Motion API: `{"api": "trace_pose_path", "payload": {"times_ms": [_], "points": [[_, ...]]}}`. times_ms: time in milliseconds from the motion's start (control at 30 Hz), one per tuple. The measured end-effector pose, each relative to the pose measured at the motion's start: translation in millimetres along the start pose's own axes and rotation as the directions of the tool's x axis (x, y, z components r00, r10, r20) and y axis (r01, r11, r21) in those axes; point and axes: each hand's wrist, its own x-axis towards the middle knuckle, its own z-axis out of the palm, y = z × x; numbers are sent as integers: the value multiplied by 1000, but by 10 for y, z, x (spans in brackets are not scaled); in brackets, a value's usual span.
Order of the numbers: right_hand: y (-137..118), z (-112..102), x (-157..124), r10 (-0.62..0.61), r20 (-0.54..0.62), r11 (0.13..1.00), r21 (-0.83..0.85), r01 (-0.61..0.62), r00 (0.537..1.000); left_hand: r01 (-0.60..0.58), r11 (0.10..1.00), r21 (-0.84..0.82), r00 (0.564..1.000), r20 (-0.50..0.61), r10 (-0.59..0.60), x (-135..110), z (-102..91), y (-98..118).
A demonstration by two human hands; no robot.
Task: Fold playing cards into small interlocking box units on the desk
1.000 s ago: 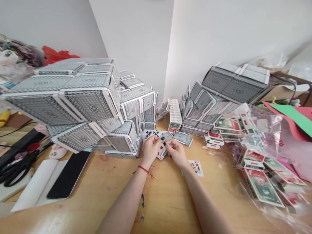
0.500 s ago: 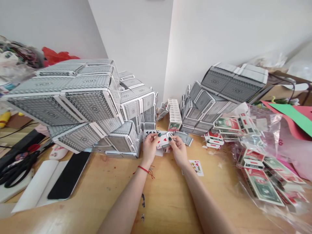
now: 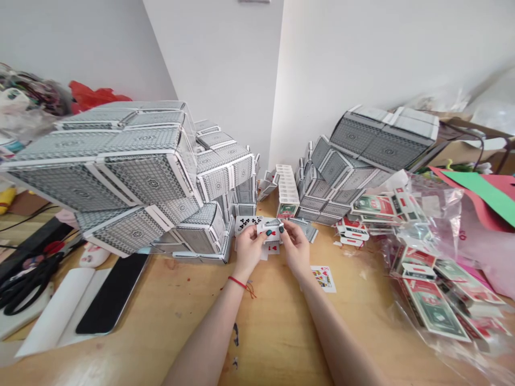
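Between both hands, low over the table, is a heart playing card (image 3: 274, 234) with a folded far edge. My left hand (image 3: 247, 251) pinches its left side, the thumb lying across the card's face. The right side is pinched by my right hand (image 3: 296, 247), thumb near the top corner. Fingers cover much of the card. Beneath and behind it lie a club card (image 3: 243, 222) and another heart card (image 3: 273, 248), face up. Some face-down grey cards (image 3: 309, 230) are fanned just beyond my right hand. A king card (image 3: 323, 277) lies by my right wrist.
Tall stacks of grey card-built blocks stand on the left (image 3: 148, 182) and right (image 3: 341, 161). Between them runs a row of card boxes (image 3: 287, 187). Opened card boxes (image 3: 436, 308) in plastic lie at right. A black phone (image 3: 112, 292) and scissors (image 3: 30, 281) are at left.
My left thumb has moved inward and down onto the card's face. The card's far edge now shows as a raised fold, and the heart card beneath is more visible.
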Motion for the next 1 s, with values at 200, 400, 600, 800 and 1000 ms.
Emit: {"api": "trace_pose_path", "payload": {"times_ms": [200, 400, 600, 800, 1000], "points": [[44, -20, 9, 59, -42, 998, -31, -61, 997, -63, 991, 117, 997, -29, 66, -27, 4, 38], [3, 7, -16, 147, 158, 989, 6, -150, 976, -124, 954, 274, 972, -159, 172, -21, -48, 48], [-86, 75, -93, 164, 325, 980, 56, -192, 931, -207, 931, 301, 976, -6, 219, -64, -25, 118], [-60, 82, -96, 178, 331, 968, 109, -225, 927, -212, 946, 247, 973, -36, 227, -90, 37, 121], [-6, 72, -68, 209, 284, 939, 208, -273, 936, -158, 964, 213, 980, -86, 180, -80, 25, 90]]}}
